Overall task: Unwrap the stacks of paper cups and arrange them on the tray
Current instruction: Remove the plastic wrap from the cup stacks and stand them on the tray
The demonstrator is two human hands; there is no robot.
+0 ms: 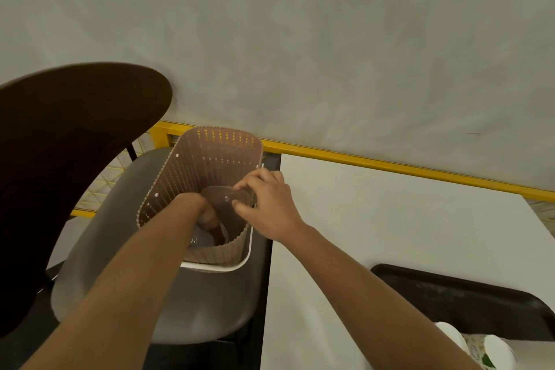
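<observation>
A pink perforated basket [210,153] stands on a grey chair seat. My left hand [207,216] reaches down inside it, mostly hidden, closed on clear plastic wrap [225,200]. My right hand [267,204] is at the basket's right rim and pinches the upper edge of the same wrap between thumb and fingers. At the bottom right, white paper cups [492,351] lie on their sides by the near edge of a dark tray [468,300] on the white table. Whether the wrap still holds cups I cannot tell.
The grey chair [192,303] with a dark backrest [60,159] stands left of the white table [390,219]. A yellow rail [390,165] runs along the table's far edge below a grey wall.
</observation>
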